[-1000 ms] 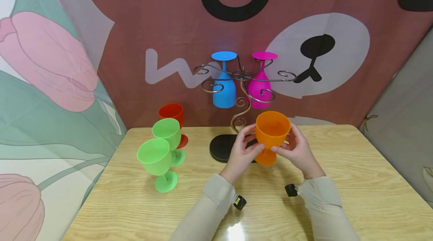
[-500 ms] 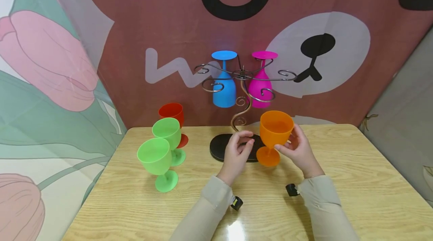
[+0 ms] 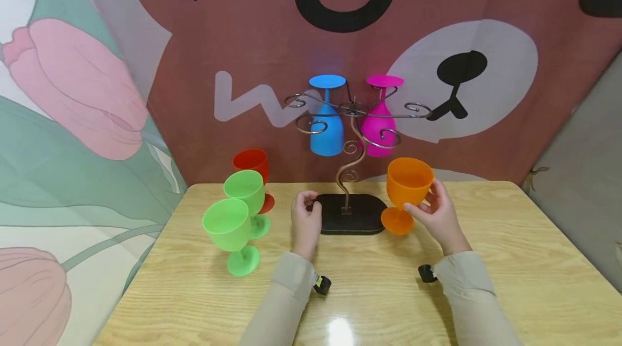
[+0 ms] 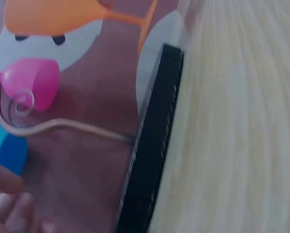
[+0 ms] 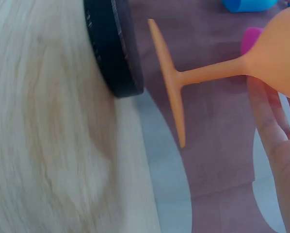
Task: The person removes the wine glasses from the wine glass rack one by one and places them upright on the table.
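Observation:
My right hand [image 3: 439, 222] grips an orange goblet [image 3: 410, 184] by the side of its bowl, upright. In the right wrist view, the goblet's foot [image 5: 171, 82] hangs above the tabletop, beyond the black base's end. My left hand [image 3: 306, 227] holds nothing, its fingers loosely bent beside the left end of the black base [image 3: 357, 222]. From that base rises a curly metal goblet rack [image 3: 360, 157]. A blue goblet [image 3: 327, 138] and a pink goblet [image 3: 379, 130] hang upside down from its back arms.
Left of the rack, two light green goblets [image 3: 227, 224] [image 3: 244, 192] and a red goblet [image 3: 251, 161] stand upright in a slanting row on the wooden table [image 3: 369, 292]. A printed cloth [image 3: 262, 27] hangs behind the table. Several curled rack arms stick out toward the front and sides.
My left hand has let go of the orange goblet and moved left to the base's left end. My right hand has carried the goblet slightly to the right. The head view has shifted slightly.

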Demonstrator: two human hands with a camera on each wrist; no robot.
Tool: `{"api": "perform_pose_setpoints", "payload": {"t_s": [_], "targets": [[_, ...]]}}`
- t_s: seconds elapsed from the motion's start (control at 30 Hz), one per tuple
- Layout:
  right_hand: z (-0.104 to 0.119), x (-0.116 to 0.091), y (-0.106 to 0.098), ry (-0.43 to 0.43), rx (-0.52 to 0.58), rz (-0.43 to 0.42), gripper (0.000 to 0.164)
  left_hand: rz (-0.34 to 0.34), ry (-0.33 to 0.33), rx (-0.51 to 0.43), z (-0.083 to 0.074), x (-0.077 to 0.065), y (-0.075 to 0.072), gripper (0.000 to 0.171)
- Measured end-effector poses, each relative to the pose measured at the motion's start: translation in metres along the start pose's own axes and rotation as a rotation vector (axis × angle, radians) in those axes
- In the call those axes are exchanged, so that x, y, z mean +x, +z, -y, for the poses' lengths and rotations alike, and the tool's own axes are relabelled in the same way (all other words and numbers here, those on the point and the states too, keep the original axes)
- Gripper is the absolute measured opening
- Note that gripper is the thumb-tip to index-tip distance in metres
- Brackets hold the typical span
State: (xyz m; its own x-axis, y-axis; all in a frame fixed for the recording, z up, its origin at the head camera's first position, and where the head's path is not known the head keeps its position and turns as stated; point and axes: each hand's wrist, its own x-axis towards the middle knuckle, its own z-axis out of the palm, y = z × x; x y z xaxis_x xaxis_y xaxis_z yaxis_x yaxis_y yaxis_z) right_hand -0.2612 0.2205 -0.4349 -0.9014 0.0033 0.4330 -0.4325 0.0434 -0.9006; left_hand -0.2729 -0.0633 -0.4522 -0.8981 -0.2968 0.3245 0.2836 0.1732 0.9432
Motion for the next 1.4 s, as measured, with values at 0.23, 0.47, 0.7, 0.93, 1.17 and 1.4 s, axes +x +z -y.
{"api": "perform_pose_setpoints", "payload": {"t_s": [0.23,0.47,0.7,0.93,1.17,1.4], "targets": [[-0.003,0.014,-0.012,0.036,-0.113,-0.074,0.069,0.085,-0.147,0.130,0.017,0.007,-0.009,0.034],[-0.011,0.024,-0.028,0.059,-0.192,-0.171,0.069,0.176,-0.223,0.050,0.033,0.012,-0.007,0.057],[-0.019,0.029,-0.046,0.130,-0.280,-0.237,0.073,0.237,-0.279,0.081,0.037,0.010,-0.009,0.061],[-0.021,0.034,-0.061,0.164,-0.381,-0.262,0.077,0.260,-0.233,0.181,0.041,0.008,-0.012,0.057],[-0.024,0.039,-0.075,0.195,-0.431,-0.277,0.080,0.244,-0.231,0.189,0.041,0.010,-0.013,0.055],[-0.025,0.037,-0.085,0.264,-0.450,-0.309,0.084,0.224,-0.218,0.185,0.042,0.011,-0.015,0.050]]}}
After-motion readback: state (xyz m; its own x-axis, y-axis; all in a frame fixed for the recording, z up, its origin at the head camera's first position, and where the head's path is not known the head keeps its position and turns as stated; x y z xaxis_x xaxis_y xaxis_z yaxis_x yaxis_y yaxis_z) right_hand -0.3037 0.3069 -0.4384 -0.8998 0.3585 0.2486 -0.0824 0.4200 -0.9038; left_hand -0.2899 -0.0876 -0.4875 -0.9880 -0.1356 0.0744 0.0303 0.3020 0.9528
